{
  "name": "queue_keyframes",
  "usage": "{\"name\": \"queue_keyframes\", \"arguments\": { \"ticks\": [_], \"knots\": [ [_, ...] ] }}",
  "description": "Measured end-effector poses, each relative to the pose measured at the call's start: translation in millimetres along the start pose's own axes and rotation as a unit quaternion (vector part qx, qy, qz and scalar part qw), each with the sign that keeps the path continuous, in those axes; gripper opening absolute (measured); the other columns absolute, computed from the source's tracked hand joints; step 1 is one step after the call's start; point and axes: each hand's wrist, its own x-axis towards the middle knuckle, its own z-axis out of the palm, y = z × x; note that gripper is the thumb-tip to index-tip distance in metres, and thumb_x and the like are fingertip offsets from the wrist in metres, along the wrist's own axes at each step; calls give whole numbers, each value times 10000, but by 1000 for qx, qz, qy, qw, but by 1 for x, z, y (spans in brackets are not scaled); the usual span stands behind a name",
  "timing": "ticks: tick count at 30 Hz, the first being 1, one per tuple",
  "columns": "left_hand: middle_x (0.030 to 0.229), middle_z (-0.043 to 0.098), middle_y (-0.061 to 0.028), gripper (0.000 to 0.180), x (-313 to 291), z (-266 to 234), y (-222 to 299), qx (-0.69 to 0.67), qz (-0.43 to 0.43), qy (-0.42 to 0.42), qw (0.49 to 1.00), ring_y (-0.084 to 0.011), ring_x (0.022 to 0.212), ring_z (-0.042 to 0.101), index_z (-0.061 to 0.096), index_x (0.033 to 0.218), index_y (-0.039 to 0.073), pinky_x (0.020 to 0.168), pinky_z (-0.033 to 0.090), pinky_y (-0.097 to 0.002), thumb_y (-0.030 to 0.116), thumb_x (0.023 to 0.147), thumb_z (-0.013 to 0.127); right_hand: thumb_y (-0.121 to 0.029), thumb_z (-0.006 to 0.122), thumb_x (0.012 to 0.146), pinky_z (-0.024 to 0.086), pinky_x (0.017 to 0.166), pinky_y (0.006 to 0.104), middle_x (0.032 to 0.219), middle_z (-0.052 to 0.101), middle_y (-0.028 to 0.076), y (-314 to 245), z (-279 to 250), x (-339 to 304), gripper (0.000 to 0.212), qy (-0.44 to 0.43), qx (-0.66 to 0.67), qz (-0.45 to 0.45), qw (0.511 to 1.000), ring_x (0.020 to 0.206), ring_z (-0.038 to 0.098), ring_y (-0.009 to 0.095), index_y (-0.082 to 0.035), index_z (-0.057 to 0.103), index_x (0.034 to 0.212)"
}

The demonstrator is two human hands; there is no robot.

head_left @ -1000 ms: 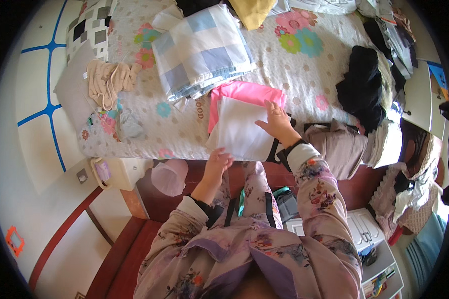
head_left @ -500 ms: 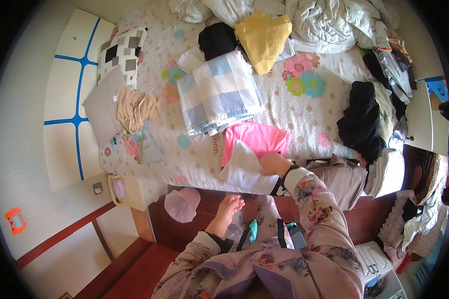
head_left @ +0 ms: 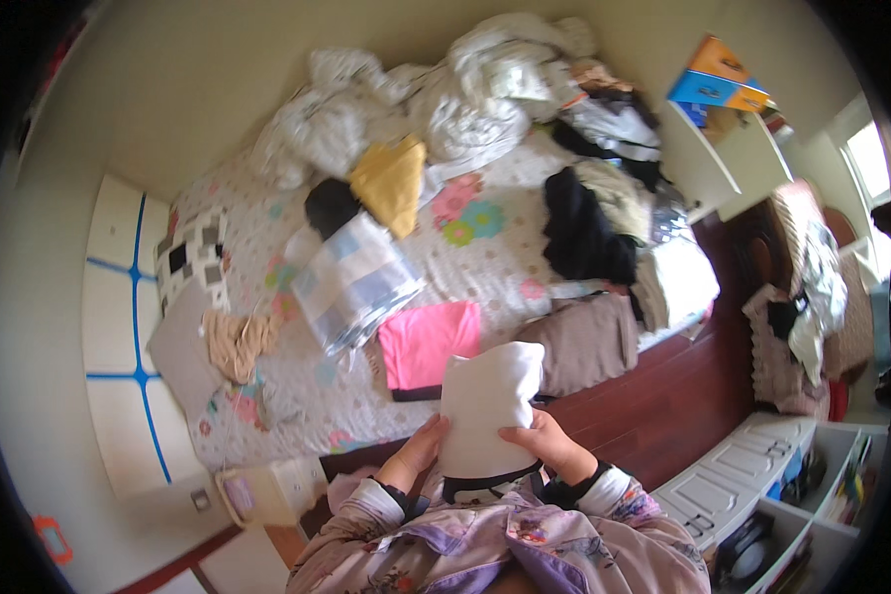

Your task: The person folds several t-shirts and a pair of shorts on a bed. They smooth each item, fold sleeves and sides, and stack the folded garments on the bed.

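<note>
A white folded garment with a black pattern at its lower end is held up in front of my body. My left hand grips its left edge, while my right hand pinches the right edge with the thumb on top. Just beyond it on the bed lies a folded pink garment with a dark edge beneath. To the right of that, folded brown-grey clothing rests at the bed's edge.
The flowered bed sheet carries a checked folded cloth, yellow cloth, black clothing, a white stack and a crumpled quilt. A white cabinet stands at lower right, with reddish flooring beside the bed.
The white garment has come up off the bed from beside the pink one toward my body. My left hand, empty before, now holds it too. The view has turned to the right.
</note>
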Motion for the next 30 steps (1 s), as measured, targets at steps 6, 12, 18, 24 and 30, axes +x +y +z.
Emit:
{"name": "queue_keyframes", "arguments": {
  "ticks": [6,12,18,24,30],
  "knots": [
    [1096,567,-134,510,30,112,32,53,-135,-139,980,-224,977,576,449,1211,-15,858,455,-339,259,810,604,-110,607,776,466,753,296,945,611,68,-1,-58,-95,318,153,210,-105,960,819,593,172,-5,549,1070],
    [932,625,-96,404,85,194,-12,185,-112,-150,965,-170,833,605,533,1108,-43,737,470,-294,156,765,610,-209,629,777,463,756,292,992,588,77,6,-141,-142,443,181,203,-113,956,853,579,167,1,491,1141],
    [829,635,-74,228,76,164,-45,76,-88,8,993,-162,687,627,582,988,-8,633,502,-270,105,790,587,-68,633,762,446,799,282,1057,556,65,0,-182,-112,491,58,14,-22,998,940,537,155,-4,433,1206],
    [1201,519,-110,637,16,89,-26,-168,-5,2,986,-217,1098,495,442,1235,21,951,366,-365,516,836,481,-7,553,756,474,752,295,978,583,79,4,-121,-28,393,34,94,48,994,846,580,178,-7,489,1144],
    [1178,525,-116,527,-25,33,9,-104,-79,103,986,-221,1023,550,384,1282,39,875,439,-325,71,783,550,-22,550,787,413,825,257,1056,547,40,17,-35,40,433,82,67,-29,994,948,519,137,-35,433,1204]
  ]
}}
